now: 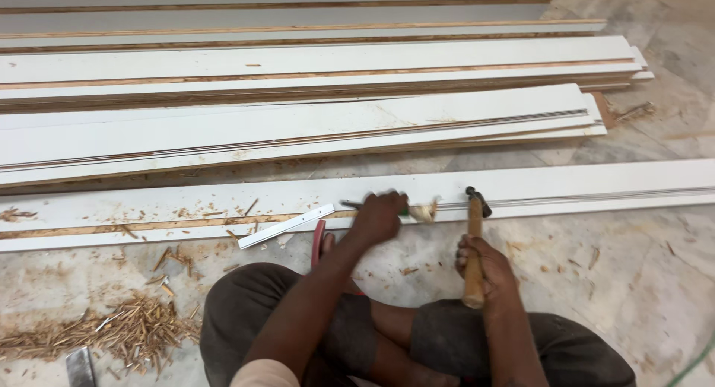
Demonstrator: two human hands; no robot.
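My left hand (377, 217) is closed around a chisel (406, 210) with a green handle, its tip resting on the edge of a long white laminated board (566, 189) lying on the floor. A curled wood shaving sits at the chisel's end. My right hand (484, 264) grips a wooden-handled hammer (474, 238), head up, just right of the chisel and close to the board's edge. I am squatting with my knees below the hands.
Several long white boards (298, 126) are stacked across the floor beyond. A small white offcut strip (287, 225) lies by the near board. Wood chips and shavings (126, 327) pile at lower left beside a flat metal blade (80, 366). A green cable (693, 365) runs at lower right.
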